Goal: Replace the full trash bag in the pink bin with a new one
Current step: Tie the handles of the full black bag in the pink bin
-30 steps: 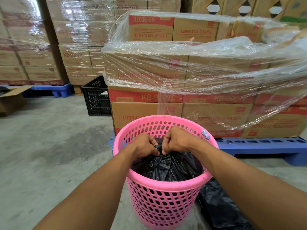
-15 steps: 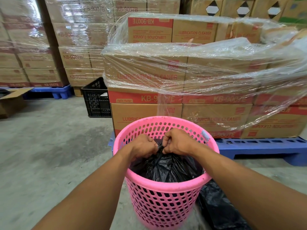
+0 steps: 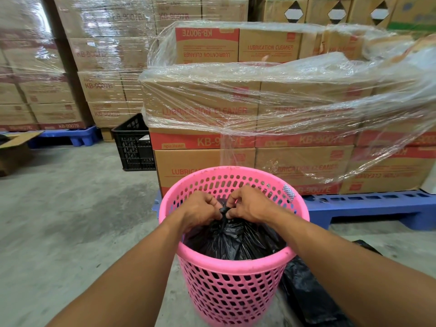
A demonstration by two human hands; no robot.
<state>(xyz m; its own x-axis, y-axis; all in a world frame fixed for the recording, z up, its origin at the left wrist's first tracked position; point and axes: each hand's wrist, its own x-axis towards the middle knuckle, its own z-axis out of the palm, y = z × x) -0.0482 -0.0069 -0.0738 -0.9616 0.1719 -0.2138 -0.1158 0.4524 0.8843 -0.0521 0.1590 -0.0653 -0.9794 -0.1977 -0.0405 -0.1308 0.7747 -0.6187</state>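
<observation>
**Both hands clenched on the gathered neck of the black bag inside the pink bin**

Head view: The pink bin [image 3: 233, 277], a round basket with perforated walls, stood upright on the grey concrete floor [image 3: 70, 220] directly below the camera. Inside it sat the full trash bag [image 3: 233, 239], black and crumpled, its body below the rim and its top drawn together into a narrow twisted neck near the middle of the opening. The left hand [image 3: 200, 210] and the right hand [image 3: 250, 206] met over the bin, knuckles up, each with its fingers curled tight around that neck, one on either side of it and almost touching each other. A small knotted nub of black plastic showed between the two thumbs. Both forearms reached in from the bottom corners of the picture.

On the floor just beside the bin, to its right and partly hidden by the right forearm, lay another piece of black plastic [image 3: 306, 296], flat and crumpled; whether it was a fresh bag could not be told.

Behind the bin stood a stack of cardboard boxes [image 3: 205, 164] printed "LUBRICATION CLEANER", loosely draped in clear stretch wrap [image 3: 295, 95] and resting on a blue pallet [image 3: 368, 204]. To the left of the stack a black plastic crate [image 3: 134, 145] sat on the floor, and further wrapped boxes rose behind it.
</observation>
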